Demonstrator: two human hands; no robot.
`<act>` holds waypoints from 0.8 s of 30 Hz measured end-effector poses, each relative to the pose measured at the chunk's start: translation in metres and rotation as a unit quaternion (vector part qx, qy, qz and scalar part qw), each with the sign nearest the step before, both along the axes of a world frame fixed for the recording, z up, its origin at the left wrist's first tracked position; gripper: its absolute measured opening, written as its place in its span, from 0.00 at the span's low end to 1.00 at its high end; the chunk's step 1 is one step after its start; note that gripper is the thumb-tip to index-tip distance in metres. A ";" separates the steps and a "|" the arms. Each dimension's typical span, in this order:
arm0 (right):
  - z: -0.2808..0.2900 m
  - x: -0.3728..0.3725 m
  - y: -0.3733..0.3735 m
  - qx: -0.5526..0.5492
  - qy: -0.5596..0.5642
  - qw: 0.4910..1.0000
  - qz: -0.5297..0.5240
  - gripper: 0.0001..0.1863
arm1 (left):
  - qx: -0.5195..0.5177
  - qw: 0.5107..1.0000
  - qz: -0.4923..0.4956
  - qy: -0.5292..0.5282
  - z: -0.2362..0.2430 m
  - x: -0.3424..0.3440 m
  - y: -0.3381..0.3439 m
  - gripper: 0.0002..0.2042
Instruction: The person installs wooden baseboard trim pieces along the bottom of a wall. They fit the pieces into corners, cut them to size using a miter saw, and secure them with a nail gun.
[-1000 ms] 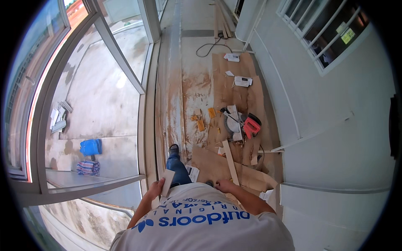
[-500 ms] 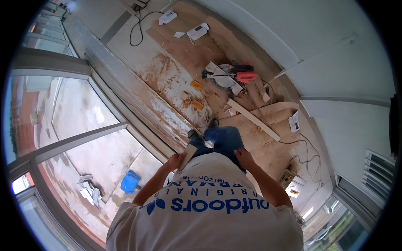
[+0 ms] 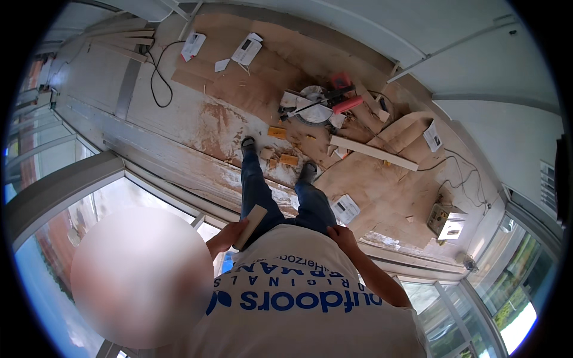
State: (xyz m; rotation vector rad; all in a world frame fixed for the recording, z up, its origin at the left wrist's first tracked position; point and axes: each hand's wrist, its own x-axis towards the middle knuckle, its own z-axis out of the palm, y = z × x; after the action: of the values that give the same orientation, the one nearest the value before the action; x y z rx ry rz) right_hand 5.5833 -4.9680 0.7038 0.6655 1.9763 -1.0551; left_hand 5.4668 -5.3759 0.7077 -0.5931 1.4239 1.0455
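My left hand (image 3: 228, 236) is closed round a short, flat piece of pale wood board (image 3: 251, 226), tilted beside my left thigh. At my right hip, my right hand (image 3: 342, 236) rests against the blue jeans (image 3: 314, 206) with its fingers curled. What lies inside those fingers, if anything, is hidden. A mitre saw (image 3: 315, 106) with red and black parts stands on the floor beyond my feet, out of reach of both hands.
A long pale board (image 3: 375, 153) lies right of the saw. Yellow-orange blocks (image 3: 289, 160), white packages (image 3: 247, 49) and cables (image 3: 160, 77) are scattered over brown floor paper. A metal box (image 3: 446, 221) stands at right. Glazed frames run behind me; a blurred patch hides the lower left.
My view and body have turned, and my feet have stepped apart toward the saw. The board stays in my left hand; my right hand is still at my hip.
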 end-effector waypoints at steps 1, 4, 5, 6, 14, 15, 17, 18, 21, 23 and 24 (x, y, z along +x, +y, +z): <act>0.001 -0.007 -0.011 0.001 -0.004 1.000 -0.022 0.26 | 0.009 0.999 -0.039 -0.004 -0.009 -0.019 -0.005 0.41; -0.014 -0.018 -0.062 -0.005 -0.072 0.995 -0.066 0.24 | -0.010 0.987 -0.152 -0.048 -0.025 -0.109 -0.009 0.39; -0.020 -0.019 -0.080 -0.010 -0.100 0.991 -0.084 0.24 | 0.012 0.984 -0.173 -0.037 -0.044 -0.134 -0.011 0.39; -0.027 -0.022 -0.098 -0.016 -0.129 0.986 -0.100 0.25 | 0.033 0.981 -0.191 -0.027 -0.065 -0.160 -0.011 0.38; -0.150 -0.082 -0.190 -0.158 -0.150 0.969 -0.118 0.19 | 0.097 0.859 -0.397 0.308 -0.238 -0.398 0.088 0.19; -0.190 -0.088 -0.187 -0.131 -0.109 0.978 -0.119 0.18 | 0.067 0.838 -0.445 0.309 -0.258 -0.412 0.101 0.18; -0.277 -0.114 -0.175 -0.092 -0.018 0.986 -0.141 0.18 | 0.040 0.775 -0.513 0.367 -0.323 -0.436 0.113 0.17; -0.322 -0.129 -0.163 -0.080 0.027 0.983 -0.161 0.18 | 0.043 0.736 -0.530 0.419 -0.363 -0.440 0.112 0.17; -0.466 -0.173 -0.149 -0.068 0.064 0.967 -0.236 0.17 | 0.045 0.670 -0.540 0.507 -0.482 -0.458 0.133 0.14; -0.560 -0.195 -0.140 -0.062 0.092 0.965 -0.238 0.18 | 0.043 0.642 -0.556 0.526 -0.546 -0.462 0.151 0.14; -0.608 -0.210 -0.142 -0.062 0.115 0.965 -0.227 0.19 | 0.049 0.626 -0.563 0.537 -0.572 -0.469 0.160 0.14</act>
State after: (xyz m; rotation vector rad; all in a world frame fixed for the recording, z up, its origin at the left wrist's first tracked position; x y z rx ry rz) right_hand 5.3732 -5.1098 0.0958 0.9938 1.9767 -1.5784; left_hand 4.9980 -5.2162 0.1358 1.2049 2.1836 0.2998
